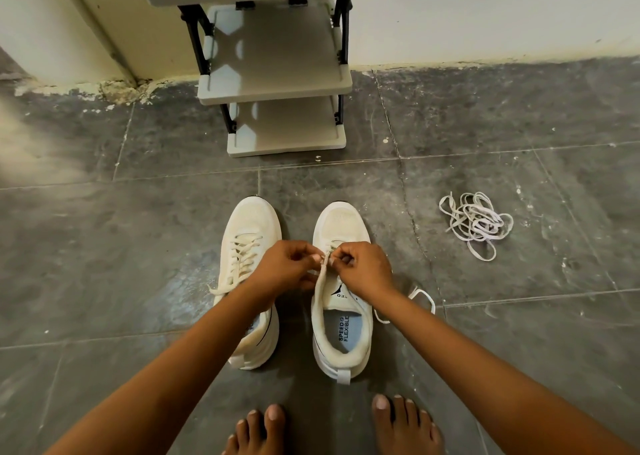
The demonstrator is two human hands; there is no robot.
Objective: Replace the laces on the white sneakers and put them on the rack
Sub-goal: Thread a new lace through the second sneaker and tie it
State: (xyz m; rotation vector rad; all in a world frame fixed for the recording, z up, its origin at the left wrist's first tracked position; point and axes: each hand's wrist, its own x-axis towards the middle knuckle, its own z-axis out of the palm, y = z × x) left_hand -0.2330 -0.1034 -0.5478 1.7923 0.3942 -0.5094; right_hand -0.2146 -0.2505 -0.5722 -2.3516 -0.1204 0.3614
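I note left hand (pixel 289 267) and right hand (pixel 363 267) pinching the lace (pixel 322 271) above the right sneaker (pixel 341 316).

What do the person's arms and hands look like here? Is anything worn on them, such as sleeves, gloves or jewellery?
Both forearms are bare right up to the frame edge, with no sleeves in view. The left hand and the right hand wear no gloves, and no watch, bracelet or ring shows. The fingernails look short and unpainted.
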